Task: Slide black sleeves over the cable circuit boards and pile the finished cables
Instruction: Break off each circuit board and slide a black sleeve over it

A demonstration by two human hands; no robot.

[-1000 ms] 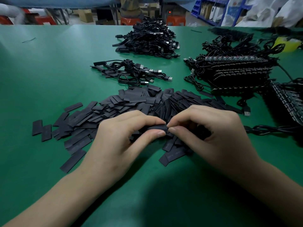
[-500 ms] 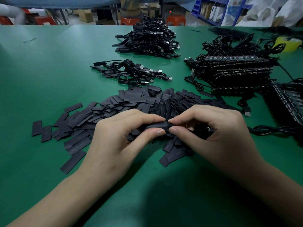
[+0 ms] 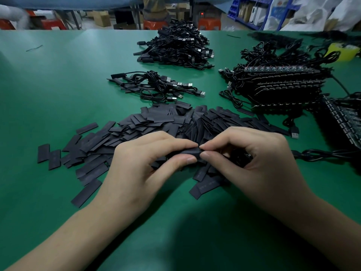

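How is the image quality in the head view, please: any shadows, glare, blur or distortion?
Head view: a broad soft shadow darkens the green table below the left hand and right hand; pale sheen on it at far left; the black sleeve they pinch shows little detail; hands look sharp; wide-angle stretch at the edges.

free: green table (image 3: pixel 58 79) left and near edge | blocked: sleeve heap (image 3: pixel 160 120) centre, board stack (image 3: pixel 283 89) right

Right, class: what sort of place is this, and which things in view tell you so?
Probably a small electronics assembly workshop: a green bench with loose black sleeves, piles of USB cables and stacked circuit boards.
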